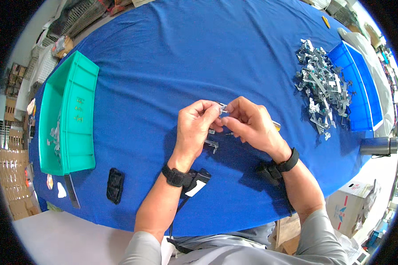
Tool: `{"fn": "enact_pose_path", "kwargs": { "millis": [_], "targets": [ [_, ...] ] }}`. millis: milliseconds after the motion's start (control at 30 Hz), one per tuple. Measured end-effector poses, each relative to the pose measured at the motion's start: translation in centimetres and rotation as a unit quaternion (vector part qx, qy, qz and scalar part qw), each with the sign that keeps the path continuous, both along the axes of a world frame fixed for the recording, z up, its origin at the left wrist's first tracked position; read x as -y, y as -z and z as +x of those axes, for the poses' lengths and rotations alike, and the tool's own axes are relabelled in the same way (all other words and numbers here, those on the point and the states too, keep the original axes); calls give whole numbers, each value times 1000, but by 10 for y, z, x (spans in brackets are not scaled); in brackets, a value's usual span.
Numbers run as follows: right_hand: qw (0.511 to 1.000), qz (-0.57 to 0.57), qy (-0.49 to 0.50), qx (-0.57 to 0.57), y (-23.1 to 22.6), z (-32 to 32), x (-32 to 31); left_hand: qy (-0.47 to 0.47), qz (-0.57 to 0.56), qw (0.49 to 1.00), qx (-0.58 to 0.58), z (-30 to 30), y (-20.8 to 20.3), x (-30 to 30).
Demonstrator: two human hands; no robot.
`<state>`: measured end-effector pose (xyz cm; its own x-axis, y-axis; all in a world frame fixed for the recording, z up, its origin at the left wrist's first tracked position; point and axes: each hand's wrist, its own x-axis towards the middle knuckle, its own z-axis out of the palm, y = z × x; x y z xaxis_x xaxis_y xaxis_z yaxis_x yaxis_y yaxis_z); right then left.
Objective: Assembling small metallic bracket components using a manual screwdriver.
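My left hand (195, 126) and my right hand (251, 123) meet above the blue table (199, 53), both pinching one small silver metal part (223, 108) between their fingertips. The handle end of a tool (276, 126) sticks out behind my right hand; how it is held is hidden. Under the hands lie a few loose small metal pieces (212, 143) on the cloth. Both wrists wear black straps.
A heap of several silver metal parts (323, 86) lies at the right beside a blue tray (362, 88). A green bin (68, 117) with a few parts stands at the left. A black object (115, 185) lies near the front edge. A dark cylinder (378, 145) sits at the right edge.
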<state>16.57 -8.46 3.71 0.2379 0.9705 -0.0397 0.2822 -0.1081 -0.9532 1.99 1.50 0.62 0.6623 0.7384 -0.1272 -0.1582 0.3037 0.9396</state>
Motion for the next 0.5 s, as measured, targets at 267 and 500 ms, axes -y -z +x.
{"fn": "enact_pose_path", "kwargs": {
  "millis": [267,500],
  "targets": [
    [995,-36,-4,-90,0,3,1,0,61,998,2,4,-3,5],
    [969,170,-9,178,14,5,-1,15,11,996,-83,1,-7,4]
  ]
}}
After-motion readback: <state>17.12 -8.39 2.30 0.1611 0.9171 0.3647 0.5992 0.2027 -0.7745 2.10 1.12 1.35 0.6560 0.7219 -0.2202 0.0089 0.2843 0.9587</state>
